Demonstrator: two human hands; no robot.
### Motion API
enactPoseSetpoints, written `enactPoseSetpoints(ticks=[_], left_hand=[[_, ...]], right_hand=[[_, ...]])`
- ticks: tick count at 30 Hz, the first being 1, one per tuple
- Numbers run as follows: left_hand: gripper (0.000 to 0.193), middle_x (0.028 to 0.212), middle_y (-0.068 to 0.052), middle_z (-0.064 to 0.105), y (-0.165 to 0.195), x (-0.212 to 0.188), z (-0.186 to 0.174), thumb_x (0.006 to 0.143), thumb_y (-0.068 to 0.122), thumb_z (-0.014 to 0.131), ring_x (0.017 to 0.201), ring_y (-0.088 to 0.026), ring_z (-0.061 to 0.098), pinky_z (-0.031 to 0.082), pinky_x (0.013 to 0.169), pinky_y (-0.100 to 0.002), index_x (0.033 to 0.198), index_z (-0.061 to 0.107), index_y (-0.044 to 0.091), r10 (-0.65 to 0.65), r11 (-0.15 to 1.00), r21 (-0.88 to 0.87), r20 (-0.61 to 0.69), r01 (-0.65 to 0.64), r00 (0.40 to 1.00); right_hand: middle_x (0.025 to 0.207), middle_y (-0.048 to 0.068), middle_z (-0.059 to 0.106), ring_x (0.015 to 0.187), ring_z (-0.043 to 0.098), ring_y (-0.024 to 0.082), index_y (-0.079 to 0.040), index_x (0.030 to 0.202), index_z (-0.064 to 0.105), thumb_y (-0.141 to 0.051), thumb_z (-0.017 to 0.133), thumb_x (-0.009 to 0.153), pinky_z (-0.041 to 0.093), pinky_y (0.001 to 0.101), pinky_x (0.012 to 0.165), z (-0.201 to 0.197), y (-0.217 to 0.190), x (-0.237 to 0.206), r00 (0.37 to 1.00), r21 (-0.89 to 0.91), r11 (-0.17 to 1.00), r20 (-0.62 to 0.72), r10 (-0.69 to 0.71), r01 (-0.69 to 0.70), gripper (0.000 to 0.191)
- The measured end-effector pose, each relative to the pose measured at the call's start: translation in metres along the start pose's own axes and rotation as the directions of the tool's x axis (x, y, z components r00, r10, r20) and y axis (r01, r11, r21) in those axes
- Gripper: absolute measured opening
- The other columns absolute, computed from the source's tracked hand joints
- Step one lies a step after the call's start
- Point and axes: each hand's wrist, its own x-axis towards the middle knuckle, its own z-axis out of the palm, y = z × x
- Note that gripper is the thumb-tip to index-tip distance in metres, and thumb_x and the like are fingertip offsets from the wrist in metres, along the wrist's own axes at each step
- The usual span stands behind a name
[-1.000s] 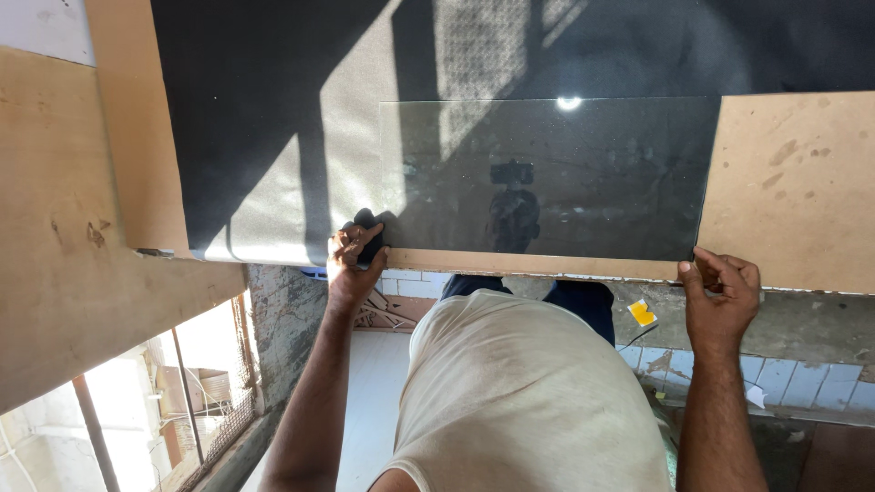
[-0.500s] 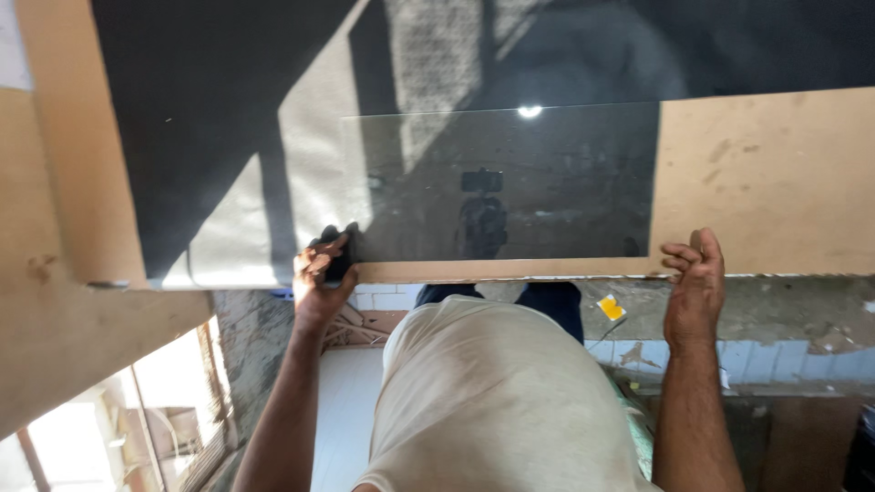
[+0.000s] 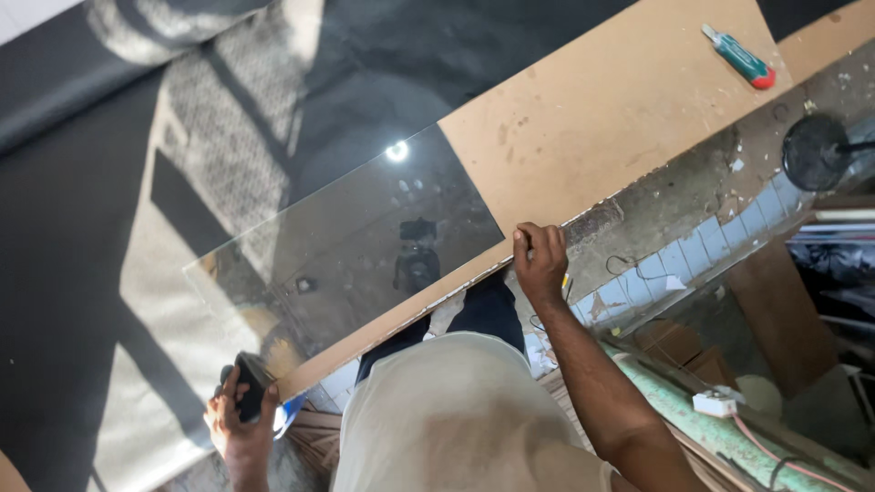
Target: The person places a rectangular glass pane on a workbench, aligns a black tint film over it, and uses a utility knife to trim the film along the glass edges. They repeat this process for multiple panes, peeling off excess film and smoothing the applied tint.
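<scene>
A clear glass sheet (image 3: 351, 246) lay flat on the surface (image 3: 82, 273), which was covered with a dark cloth. The sheet was long and rectangular, and it ran slanted across the view, from the lower left up to the middle. A small bright spot of light was reflected near its upper edge, and a dark reflection showed in its middle. Its right end rested on a brown board (image 3: 602, 118), and a narrow strip of this board ran along the near edge of the glass.

The left hand (image 3: 241, 415) was at the lower left, just beside the near left corner of the glass. Its fingers were clenched around a small dark tool (image 3: 249, 394), which pointed up toward this corner. I cannot tell if the tool touched the glass. The right hand (image 3: 540, 264) was grasping the near edge of the board, with the fingers on top, just beside the right corner of the glass.

A green cutter with a red end (image 3: 738, 56) lay on the far right part of the board, well apart from both hands. A round black object (image 3: 814, 150) stood at the right edge of the view.
</scene>
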Motion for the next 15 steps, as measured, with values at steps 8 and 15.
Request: enactPoseSetpoints(ticks=[8, 15], left_hand=[[0.072, 0.095, -0.004, 0.064, 0.001, 0.0, 0.018, 0.068, 0.027, 0.092, 0.088, -0.016, 0.056, 0.05, 0.087, -0.032, 0.133, 0.07, 0.007, 0.116, 0.993, -0.024, -0.079, -0.118, 0.99], [0.079, 0.093, -0.004, 0.054, 0.009, 0.018, 0.033, 0.07, 0.033, 0.089, 0.087, -0.016, 0.054, 0.046, 0.081, -0.031, 0.139, 0.065, 0.005, 0.083, 0.989, -0.118, -0.025, -0.086, 0.996]], right_hand=[[0.086, 0.011, 0.056, 0.08, 0.057, 0.033, -0.008, 0.102, 0.067, -0.01, 0.067, 0.096, 0.048, 0.0451, 0.067, -0.003, 0.024, 0.0, 0.995, -0.116, 0.993, -0.101, -0.001, -0.011, 0.006], [0.087, 0.004, 0.059, 0.083, 0.061, 0.024, -0.009, 0.102, 0.069, -0.013, 0.071, 0.097, 0.05, 0.0401, 0.069, -0.029, 0.034, -0.002, 0.995, 0.061, 0.995, -0.056, 0.079, -0.075, 0.007]])
